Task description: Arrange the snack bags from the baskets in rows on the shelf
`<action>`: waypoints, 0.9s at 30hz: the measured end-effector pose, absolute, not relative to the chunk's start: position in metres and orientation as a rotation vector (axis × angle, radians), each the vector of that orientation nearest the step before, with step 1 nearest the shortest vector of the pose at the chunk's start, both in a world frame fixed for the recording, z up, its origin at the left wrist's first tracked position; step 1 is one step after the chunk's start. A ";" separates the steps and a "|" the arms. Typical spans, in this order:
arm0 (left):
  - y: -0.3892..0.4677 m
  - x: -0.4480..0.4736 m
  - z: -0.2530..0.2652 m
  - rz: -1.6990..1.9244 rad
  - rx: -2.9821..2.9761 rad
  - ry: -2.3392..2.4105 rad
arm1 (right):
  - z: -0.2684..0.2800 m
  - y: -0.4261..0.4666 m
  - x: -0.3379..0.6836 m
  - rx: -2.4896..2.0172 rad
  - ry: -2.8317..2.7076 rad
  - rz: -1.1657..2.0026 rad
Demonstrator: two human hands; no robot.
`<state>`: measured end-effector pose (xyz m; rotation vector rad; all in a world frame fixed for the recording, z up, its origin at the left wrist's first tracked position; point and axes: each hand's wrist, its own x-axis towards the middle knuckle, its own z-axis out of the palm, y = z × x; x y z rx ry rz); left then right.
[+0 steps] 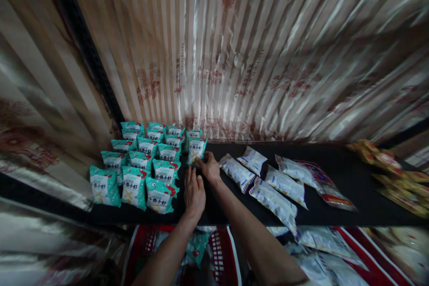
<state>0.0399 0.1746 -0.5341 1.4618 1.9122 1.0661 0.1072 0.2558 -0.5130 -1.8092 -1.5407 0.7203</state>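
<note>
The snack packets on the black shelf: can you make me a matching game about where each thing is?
Things:
1. teal packets
2. white packets
3. yellow packets
4. left hand

Places:
A. far right end of the shelf
B. standing in rows at the left
C. lying flat right of the hands
D. flat on the shelf, beside the teal rows

Pairs: 1-B, 2-C, 3-A, 4-D

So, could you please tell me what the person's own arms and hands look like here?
Both forearms are bare right down to the frame's lower edge, with no sleeves showing. The left hand and right hand wear no gloves; no watch, ring or bracelet shows, though the dim light could hide small details.
</note>
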 end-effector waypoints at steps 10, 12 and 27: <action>0.187 0.036 -0.545 1.103 1.414 1.902 | -0.523 0.270 0.100 -1.774 -1.570 0.712; 0.189 0.035 -0.544 1.090 1.393 1.911 | -0.528 0.273 0.100 -1.738 -1.574 0.714; 0.203 0.035 -0.548 1.143 1.379 1.872 | -0.538 0.280 0.101 -1.755 -1.597 0.677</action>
